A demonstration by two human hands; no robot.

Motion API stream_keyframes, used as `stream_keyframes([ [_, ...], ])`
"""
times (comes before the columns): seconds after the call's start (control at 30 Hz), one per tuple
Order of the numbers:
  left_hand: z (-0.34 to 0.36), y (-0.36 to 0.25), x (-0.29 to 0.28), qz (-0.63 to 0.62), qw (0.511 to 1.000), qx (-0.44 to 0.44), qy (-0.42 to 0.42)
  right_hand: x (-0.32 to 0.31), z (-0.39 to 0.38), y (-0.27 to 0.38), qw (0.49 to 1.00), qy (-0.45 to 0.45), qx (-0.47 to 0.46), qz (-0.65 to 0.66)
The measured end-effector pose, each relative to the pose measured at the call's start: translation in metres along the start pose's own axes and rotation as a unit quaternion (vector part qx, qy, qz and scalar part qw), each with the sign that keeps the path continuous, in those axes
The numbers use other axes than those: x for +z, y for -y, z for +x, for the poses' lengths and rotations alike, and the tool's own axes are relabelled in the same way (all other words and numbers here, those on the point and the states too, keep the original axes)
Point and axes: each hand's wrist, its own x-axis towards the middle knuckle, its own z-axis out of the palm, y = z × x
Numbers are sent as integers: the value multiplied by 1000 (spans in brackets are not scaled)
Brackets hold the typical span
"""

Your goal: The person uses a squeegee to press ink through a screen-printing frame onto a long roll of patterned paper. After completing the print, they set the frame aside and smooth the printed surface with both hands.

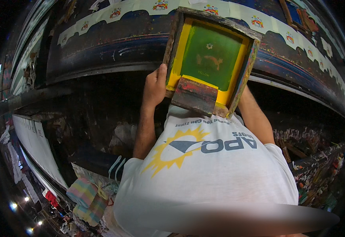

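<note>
Head view: our left hand [155, 85] pinches the wooden frame [219, 21] along its left; our right hand's grip we can't tell.

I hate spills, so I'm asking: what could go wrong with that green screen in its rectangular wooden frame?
If the bright yellow ink is wet, it might stain the white fabric T-shirt beside the rectangular wooden frame. The flat, dark, red-stained squeegee leaning at the frame's near end might slide out if the left hand, gripping the frame's left side, tips it.
</note>
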Motion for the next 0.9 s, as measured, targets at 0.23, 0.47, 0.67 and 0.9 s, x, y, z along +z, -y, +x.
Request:
stream_keyframes([
  [0.23,-2,6,3,-27,999,16,-8,-1,-14,7,998,-30,43,-35],
  [0.47,4,-4,-3,-11,1000,14,4,-19,15,-6,999,-23,20,-15],
  [0.67,3,1,-2,-30,999,8,10,-11,24,-8,999,-5,18,-33],
  [0.9,9,-3,-9,-6,1000,28,3,-13,16,-34,1000,-14,12,23],
])
